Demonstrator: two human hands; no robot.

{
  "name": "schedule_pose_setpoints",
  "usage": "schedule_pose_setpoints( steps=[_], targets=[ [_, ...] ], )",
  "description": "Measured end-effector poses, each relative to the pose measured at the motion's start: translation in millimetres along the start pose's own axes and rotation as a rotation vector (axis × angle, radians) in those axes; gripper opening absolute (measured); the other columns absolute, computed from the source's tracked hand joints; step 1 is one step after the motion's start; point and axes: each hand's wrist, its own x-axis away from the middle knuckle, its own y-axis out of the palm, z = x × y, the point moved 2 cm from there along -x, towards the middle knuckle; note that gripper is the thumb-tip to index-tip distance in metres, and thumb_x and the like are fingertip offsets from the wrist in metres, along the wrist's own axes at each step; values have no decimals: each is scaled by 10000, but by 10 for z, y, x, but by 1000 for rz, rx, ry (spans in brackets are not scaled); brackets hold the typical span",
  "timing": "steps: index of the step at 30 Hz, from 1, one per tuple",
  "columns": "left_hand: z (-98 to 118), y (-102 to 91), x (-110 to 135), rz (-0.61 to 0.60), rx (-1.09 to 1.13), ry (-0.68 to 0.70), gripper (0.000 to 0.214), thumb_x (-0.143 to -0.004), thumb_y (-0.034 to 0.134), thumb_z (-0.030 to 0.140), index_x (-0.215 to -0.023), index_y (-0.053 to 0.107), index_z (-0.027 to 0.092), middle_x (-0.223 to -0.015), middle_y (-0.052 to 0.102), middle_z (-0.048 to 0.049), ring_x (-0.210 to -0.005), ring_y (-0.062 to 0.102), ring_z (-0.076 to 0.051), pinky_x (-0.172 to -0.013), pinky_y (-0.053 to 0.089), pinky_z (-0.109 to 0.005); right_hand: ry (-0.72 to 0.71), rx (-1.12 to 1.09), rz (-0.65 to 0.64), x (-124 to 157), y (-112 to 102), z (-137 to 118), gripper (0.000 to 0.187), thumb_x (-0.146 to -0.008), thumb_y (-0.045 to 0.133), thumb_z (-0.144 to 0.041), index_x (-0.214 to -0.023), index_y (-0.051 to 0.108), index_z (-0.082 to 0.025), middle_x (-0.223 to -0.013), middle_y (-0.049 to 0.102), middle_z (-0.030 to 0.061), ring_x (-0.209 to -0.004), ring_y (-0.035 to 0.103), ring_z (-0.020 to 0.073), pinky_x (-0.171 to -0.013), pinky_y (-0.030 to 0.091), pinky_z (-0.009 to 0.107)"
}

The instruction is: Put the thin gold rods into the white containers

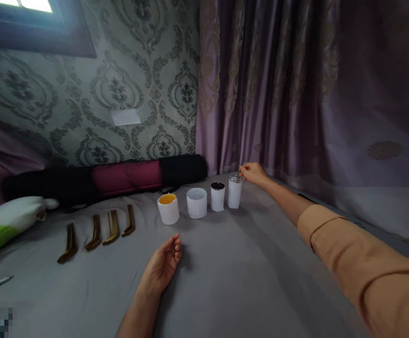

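Note:
Four white cups stand in a row on a grey bed sheet (246, 281). The leftmost cup (168, 209) holds something yellow, the second cup (196, 202) looks white inside, the third cup (217, 196) is dark inside. My right hand (253, 173) reaches to the rightmost cup (234, 191), its fingers pinched on a thin metal stick standing in that cup. My left hand (164, 265) rests on the sheet in front of the cups, palm up, fingers loosely curled and holding nothing.
Several brown angled pieces (100, 232) lie in a row at the left. Behind them lies a black and maroon roll (119, 178) along the patterned wall. A white and green cushion (7, 223) is at far left. Purple curtains (296, 94) hang at the right.

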Motion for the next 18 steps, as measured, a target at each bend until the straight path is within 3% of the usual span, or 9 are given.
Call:
schedule_pose_setpoints(
  steps=[18],
  targets=[
    [-8,-22,-31,-2,11,0,127,-788,443,69,-877,533,66,-675,543,-40,-509,501,-49,-445,442,-153,68,-41,-36,-51,51,56,196,-771,491,-241,-769,643,-117,-671,659,53,-387,488,37,-331,313,126]
  ],
)
